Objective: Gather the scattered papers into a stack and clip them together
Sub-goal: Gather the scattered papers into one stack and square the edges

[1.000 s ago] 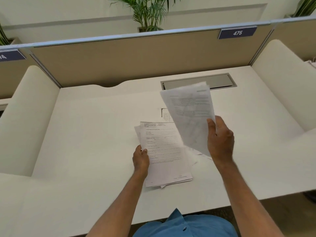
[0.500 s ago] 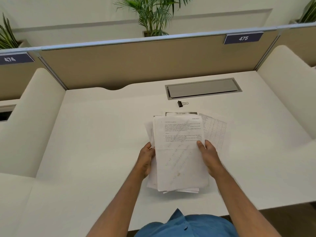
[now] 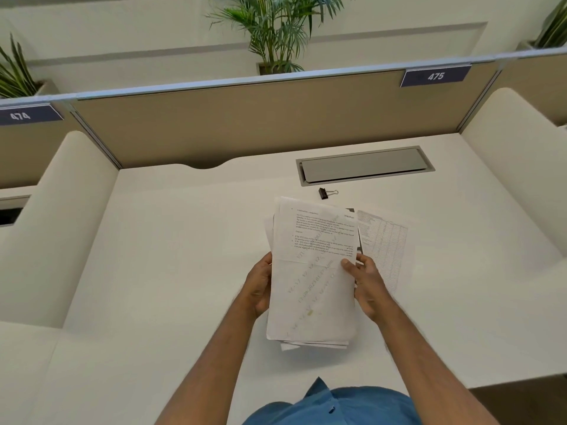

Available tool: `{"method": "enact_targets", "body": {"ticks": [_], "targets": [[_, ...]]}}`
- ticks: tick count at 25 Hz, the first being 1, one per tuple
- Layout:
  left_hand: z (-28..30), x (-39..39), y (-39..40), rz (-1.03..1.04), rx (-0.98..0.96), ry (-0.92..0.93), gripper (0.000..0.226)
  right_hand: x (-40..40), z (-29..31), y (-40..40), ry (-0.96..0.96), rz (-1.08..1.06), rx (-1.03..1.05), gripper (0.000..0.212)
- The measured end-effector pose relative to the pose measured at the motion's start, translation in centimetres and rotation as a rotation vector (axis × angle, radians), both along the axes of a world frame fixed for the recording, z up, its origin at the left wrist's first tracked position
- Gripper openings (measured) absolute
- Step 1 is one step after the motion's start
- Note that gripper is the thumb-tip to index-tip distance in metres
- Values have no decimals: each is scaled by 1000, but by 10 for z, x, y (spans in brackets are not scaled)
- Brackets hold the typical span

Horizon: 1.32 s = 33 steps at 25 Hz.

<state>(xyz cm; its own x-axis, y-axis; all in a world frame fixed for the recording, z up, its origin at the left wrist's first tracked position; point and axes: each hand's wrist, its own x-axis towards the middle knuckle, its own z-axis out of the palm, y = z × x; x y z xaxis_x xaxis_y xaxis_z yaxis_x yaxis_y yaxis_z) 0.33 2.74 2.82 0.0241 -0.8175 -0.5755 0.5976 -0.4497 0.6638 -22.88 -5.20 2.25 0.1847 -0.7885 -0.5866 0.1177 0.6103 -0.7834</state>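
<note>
Stack of papers (image 3: 313, 280): held over the middle of the desk (image 3: 184, 256), sheets uneven at the near end. Left hand (image 3: 260, 286): closed on the stack's left edge. Right hand (image 3: 365, 283): closed on the right edge, thumb on the top sheet. Loose printed sheet (image 3: 383, 240): flat on the surface, right of the stack. Binder clip (image 3: 325, 193): toward the far edge, near the cable hatch (image 3: 365, 165), apart from the papers
</note>
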Motion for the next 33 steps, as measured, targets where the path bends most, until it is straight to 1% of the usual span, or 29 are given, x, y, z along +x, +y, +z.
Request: {"method": "enact_targets", "body": {"ticks": [3,6,7,9,10,12,13,15,17,20,22,24,26,27,30,33], "targets": [[0,0,1,-40,55,78,52,-3,1,1,-105,108,64,49],[-2,1,6,-37,72,136,47,-8,-5,4,-140,224,104,48],[-3,1,7,-30,75,136,47,-10,-7,4,-150,237,122,47],[-5,1,8,-10,105,64,46,-12,-9,5,-155,240,126,45],[-6,1,8,21,128,5,44,-12,-9,4,-136,238,93,46],[-6,-2,7,75,141,-82,46,-8,-4,0,0,223,-67,47],[-5,-3,5,68,104,-150,45,-5,1,-2,90,217,-167,46],[-1,-6,0,60,-30,-332,29,3,13,-6,218,218,-332,42],[8,-5,-7,112,-143,-454,25,9,28,-11,221,197,-439,37],[39,-2,-20,206,-267,-503,24,12,55,-17,181,125,-567,32],[54,-1,-26,254,-328,-517,28,12,67,-19,133,71,-615,29],[58,-4,-26,284,-399,-532,28,9,70,-19,103,19,-616,31],[52,-8,-21,300,-429,-541,24,6,63,-15,104,-10,-582,36],[47,-11,-17,298,-419,-547,24,4,57,-11,113,-12,-560,40],[24,-19,-10,235,-349,-576,36,-1,34,-2,151,12,-488,52],[13,-23,-10,158,-293,-627,34,-2,21,-3,169,18,-449,44]]}}
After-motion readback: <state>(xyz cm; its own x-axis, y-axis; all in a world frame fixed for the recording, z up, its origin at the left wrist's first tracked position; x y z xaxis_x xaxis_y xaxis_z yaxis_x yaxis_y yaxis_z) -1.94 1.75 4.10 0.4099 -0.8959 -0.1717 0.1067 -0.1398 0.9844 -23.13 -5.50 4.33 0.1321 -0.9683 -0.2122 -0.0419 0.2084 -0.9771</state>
